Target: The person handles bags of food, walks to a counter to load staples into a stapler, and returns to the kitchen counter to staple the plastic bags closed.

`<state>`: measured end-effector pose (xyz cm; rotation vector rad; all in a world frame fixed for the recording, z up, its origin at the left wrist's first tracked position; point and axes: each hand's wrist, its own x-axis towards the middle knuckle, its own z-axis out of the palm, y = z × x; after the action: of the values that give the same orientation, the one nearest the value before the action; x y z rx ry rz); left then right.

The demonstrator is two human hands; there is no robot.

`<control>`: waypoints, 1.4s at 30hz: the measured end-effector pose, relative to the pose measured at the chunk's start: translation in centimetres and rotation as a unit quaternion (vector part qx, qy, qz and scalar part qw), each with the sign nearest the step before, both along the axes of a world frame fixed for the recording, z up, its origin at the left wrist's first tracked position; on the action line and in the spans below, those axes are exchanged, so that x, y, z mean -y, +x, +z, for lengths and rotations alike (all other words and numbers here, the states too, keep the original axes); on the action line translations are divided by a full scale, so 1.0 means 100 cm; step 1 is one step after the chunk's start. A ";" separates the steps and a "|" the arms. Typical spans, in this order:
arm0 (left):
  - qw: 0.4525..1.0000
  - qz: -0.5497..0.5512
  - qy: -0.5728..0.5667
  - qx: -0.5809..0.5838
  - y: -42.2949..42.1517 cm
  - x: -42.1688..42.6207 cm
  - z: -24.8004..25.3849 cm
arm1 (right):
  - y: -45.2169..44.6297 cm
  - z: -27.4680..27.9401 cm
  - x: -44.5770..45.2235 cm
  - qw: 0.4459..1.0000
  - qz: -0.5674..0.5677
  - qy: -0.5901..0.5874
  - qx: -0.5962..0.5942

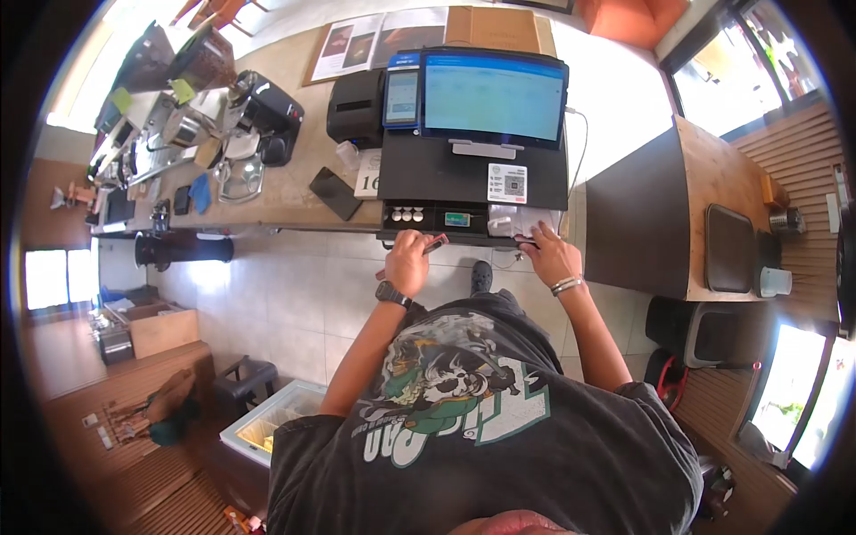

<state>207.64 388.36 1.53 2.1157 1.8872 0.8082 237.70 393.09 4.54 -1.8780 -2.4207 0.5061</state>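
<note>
My left hand [408, 263] is closed around a thin reddish and dark item [436, 242], in front of the cash drawer's left part. Its ends stick out on both sides of the fist; its kind is unclear. My right hand [551, 257] reaches over the right front of the open cash drawer [419, 238], fingers stretched over whitish paper or plastic [505, 220]. Small round coins [407, 215] lie in the left compartment. A green card-like piece [457, 219] lies in the middle one.
Above the drawer stand a lit tablet screen [492, 100], a phone-like device [402, 96] and a black printer [356, 107]. A QR code card [507, 183] lies below the screen. A dark phone [335, 193] rests on the counter [290, 209]. Coffee grinders [203, 61] stand left.
</note>
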 end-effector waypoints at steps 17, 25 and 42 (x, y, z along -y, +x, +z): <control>0.999 -0.020 0.045 -0.023 0.003 -0.035 -0.001 | -0.045 -0.022 -0.019 0.977 0.045 0.167 -0.126; 0.999 -0.030 0.021 -0.011 -0.002 -0.017 -0.013 | -0.063 -0.013 -0.018 0.998 0.007 0.046 -0.032; 0.998 -0.010 0.057 -0.027 0.000 -0.037 -0.006 | -0.036 0.010 -0.006 0.963 -0.098 0.234 -0.087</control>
<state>207.69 392.04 0.94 2.2404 1.8848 0.8827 234.06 393.69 5.52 -1.7501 -1.9889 0.0693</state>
